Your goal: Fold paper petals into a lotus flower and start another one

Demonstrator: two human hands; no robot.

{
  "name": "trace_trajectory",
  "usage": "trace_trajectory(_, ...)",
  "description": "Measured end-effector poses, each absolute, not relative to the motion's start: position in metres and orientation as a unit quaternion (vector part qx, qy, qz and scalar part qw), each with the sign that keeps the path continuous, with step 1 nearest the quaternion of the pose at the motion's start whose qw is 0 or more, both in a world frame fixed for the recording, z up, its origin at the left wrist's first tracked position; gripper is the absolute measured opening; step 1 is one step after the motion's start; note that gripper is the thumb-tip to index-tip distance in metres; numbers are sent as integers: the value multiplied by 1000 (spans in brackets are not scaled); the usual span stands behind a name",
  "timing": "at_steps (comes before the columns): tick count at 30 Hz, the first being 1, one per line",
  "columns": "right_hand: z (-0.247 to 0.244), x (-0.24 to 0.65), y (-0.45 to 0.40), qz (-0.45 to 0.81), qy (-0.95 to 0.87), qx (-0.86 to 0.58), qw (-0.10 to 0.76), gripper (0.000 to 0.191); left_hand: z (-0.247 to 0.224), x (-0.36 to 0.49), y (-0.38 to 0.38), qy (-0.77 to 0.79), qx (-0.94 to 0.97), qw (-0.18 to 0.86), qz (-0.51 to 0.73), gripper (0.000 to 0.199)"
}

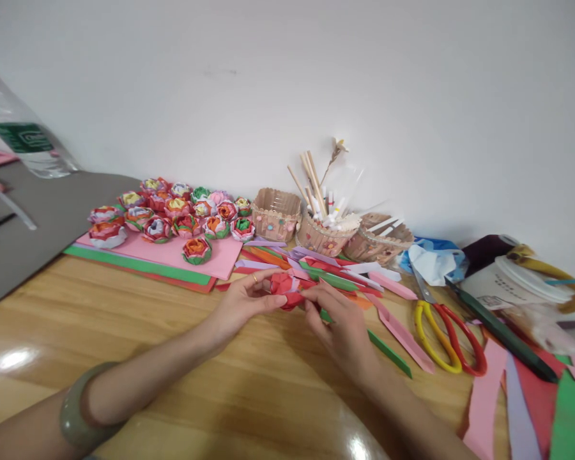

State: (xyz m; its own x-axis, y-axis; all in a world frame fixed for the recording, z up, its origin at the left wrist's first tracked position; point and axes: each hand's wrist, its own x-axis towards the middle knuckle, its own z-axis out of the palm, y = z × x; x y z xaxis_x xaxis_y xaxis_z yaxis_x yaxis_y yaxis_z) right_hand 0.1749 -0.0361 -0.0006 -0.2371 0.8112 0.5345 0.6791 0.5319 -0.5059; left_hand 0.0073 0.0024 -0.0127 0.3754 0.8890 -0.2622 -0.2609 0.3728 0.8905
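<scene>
With the fingers of the left hand [243,299] and right hand [344,324] clamped on the red paper flower [282,285] between them, above the bench [253,396], excessive pinching could crush its folds and uneven pulling could loosen them.

Table [172,374] with a light wood grain and a glossy finish — bright spots of light reflect from it. The red flower [282,284] at centre is creased paper, mostly matt. The multicoloured flowers [186,225] on the left are folded paper too, ridged with layered petals, above smooth, matt paper sheets [226,252]. Loose paper strips [402,332] look matt. Small baskets [275,220] have a rough, wood-like surface. The scissors [422,284] pair shiny metal blades with smooth plastic handles. The bottle [43,150] is clear, glossy plastic; the bangle [74,415] — smooth and polished.
</scene>
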Motion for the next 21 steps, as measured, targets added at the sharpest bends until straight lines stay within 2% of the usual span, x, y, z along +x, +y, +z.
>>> trace_trajectory(8,-3,174,-37,55,-774,-496,390,19,-13,8,2,402,405,721,394,48)
trace_trajectory(16,5,174,-35,261,-693,-522,424,21,-16,7,4,402,396,725,395,47)
trace_trajectory(21,2,177,-31,345,-641,-522,444,18,-14,7,4,408,408,716,393,46)
